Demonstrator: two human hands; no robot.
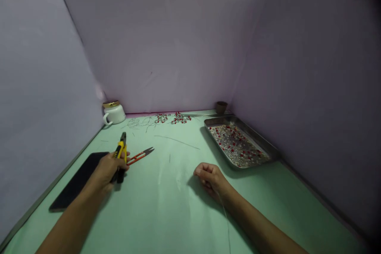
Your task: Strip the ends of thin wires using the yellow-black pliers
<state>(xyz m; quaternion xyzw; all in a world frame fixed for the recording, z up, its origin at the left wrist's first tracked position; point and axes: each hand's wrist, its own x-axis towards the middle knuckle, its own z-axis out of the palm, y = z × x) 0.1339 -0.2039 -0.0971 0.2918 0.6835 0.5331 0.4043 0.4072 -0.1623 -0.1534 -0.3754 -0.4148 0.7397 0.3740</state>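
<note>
My left hand point(111, 166) is closed around a pair of pliers point(121, 147) with yellow and black handles, jaws pointing away from me. Just beside its fingers, orange-handled thread snips point(138, 157) lie on the table with their dark blades to the right. My right hand point(210, 178) rests low over the table, its fingers curled together. A thin wire point(228, 222) trails from that hand down along the forearm; its other end inside the fingers is hidden.
A metal tray point(212, 137) of red and clear beads stands at the right. Beaded pieces point(180, 118) and tangled wire point(138, 123) lie at the back. A white mug point(116, 114), a small brown pot point(221, 107), a dark tablet-like slab point(77, 182) and loose wire bits point(178, 141) are around.
</note>
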